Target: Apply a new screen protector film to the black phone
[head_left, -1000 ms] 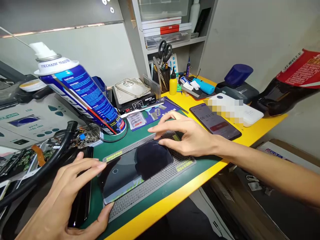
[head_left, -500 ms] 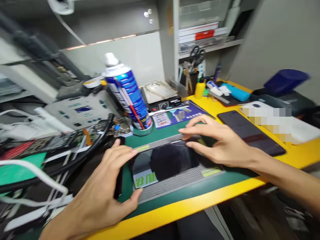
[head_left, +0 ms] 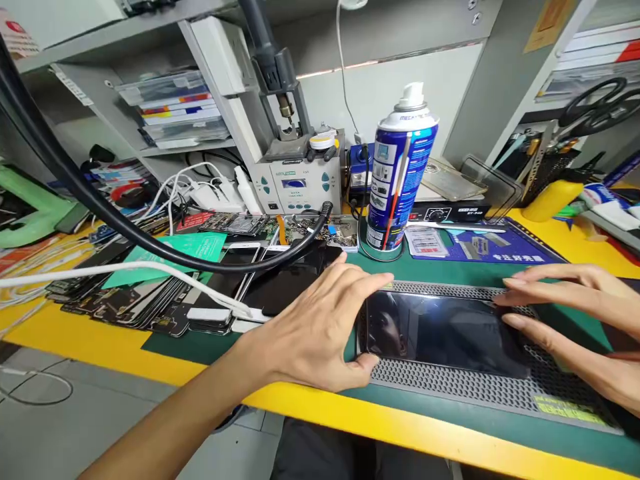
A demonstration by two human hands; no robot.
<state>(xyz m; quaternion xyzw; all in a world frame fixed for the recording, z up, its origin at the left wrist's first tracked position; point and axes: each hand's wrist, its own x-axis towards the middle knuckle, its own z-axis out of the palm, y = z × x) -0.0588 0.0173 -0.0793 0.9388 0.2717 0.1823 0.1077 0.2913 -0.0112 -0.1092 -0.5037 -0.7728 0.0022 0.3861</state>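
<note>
A dark, glossy phone [head_left: 450,333] lies lengthwise on a grey perforated mat [head_left: 440,383] with yellow-green labels, over a green work mat [head_left: 500,410]. Whether it is a whole phone or just the screen part is not clear. My left hand [head_left: 325,327] spans the phone's left end, thumb at the near corner and a forefinger by the far one. At its far right corner, my right hand [head_left: 585,320] has thumb and fingertips drawn together in a pinch; what is between them is too small to make out. Reflections show on the glass.
Behind the phone stands a blue spray can [head_left: 400,173]. Left of it are a grey soldering station [head_left: 300,187], a tray of small parts [head_left: 345,233] and a thick black cable [head_left: 150,243]. Stacked phone parts [head_left: 150,307] cover the left side. Scissors [head_left: 595,110] stand at far right.
The view has swung left, so the phone and both hands appear further right. Both hands stay at the same ends of the phone.
</note>
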